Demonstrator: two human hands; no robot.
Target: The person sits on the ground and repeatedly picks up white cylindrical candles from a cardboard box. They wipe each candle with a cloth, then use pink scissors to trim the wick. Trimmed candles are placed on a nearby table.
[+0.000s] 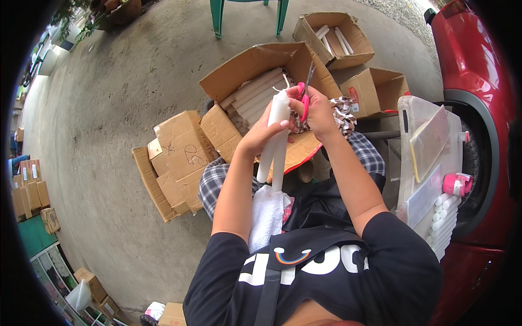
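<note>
My left hand [265,130] is closed around two white candles [279,118], held upright side by side with their wicks at the top. Scissors with pink handles [305,102] hang on the fingers of my right hand [316,110], blades pointing up and away from me. The right fingertips are beside the candle tops, near the wicks; whether they pinch a wick is unclear. Just beyond both hands, an open cardboard box [253,61] holds many white candles [261,91]. A white towel [267,212] lies on my lap, below the candle bottoms.
A box with a few candles [350,61] and another open box [367,91] stand beyond. To the right, a pale table [408,118] bears plastic bags, pink tape [452,184] and stacked candles [444,228], beside a red vehicle [469,61]. Flattened cardboard [183,142] lies left; a green chair [218,20] stands ahead.
</note>
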